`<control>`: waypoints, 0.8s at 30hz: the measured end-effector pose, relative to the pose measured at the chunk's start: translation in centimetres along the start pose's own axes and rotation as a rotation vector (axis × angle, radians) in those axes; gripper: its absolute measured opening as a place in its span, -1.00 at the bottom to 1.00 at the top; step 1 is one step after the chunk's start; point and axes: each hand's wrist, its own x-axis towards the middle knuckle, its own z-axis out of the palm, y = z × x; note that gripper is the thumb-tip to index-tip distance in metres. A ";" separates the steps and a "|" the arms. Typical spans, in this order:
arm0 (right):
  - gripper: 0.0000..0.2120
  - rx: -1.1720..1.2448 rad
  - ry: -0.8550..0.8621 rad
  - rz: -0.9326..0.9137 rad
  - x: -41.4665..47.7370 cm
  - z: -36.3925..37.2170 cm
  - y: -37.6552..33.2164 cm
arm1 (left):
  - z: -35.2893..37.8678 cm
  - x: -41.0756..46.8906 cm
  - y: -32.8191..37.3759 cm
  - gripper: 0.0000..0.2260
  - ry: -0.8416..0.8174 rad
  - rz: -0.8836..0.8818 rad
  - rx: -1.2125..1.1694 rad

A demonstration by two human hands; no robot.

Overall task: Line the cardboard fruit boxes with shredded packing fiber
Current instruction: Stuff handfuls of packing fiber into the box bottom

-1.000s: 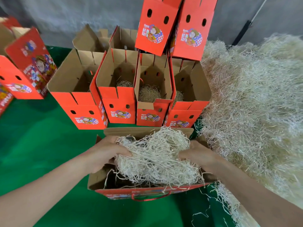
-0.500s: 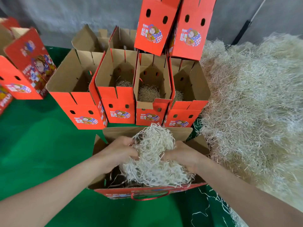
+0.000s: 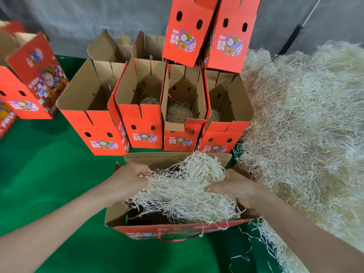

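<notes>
a: green cloth covers the worktop, with a grey wall behind. where's the fiber?

b: a wad of shredded fiber sits in the mouth of the near box, partly above the rim. the left hand has its fingers curled, pinching strands at the wad's left end. the right hand is curled round the right end, fingertips buried in it.

a: how to do this well?

b: i'd tease the wad apart sideways, then press it flat so it reaches the corners. the near-left part looks dark and uncovered. i'd also tuck in the strands trailing over the front wall.

a: which way does the box lie?

b: mouth up, long axis left to right across the view, cord handle on the near side. the wad is stretched along that same axis. the loose heap lies just to the right for top-ups.
</notes>
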 end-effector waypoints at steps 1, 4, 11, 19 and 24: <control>-0.19 -0.012 -0.002 -0.023 0.1 0.0 -0.2 | -0.1 -0.2 0.3 -0.69 -0.073 -0.056 -0.190; -0.58 -0.026 -0.100 -0.079 -0.4 1.2 -1.7 | 0.4 -0.5 1.3 -0.05 -0.315 -0.158 -0.606; -0.34 -0.070 -0.093 -0.047 0.0 1.7 -2.3 | 2.2 1.1 1.1 -0.01 -0.031 -0.143 -0.478; -0.33 0.016 -0.003 -0.014 0.4 -0.2 -1.2 | -1.3 -0.1 -0.3 0.51 -0.143 -0.148 -0.553; -0.57 -0.015 -0.155 -0.040 0.8 2.8 -3.6 | 2.3 0.5 2.0 0.01 -0.417 -0.106 -0.370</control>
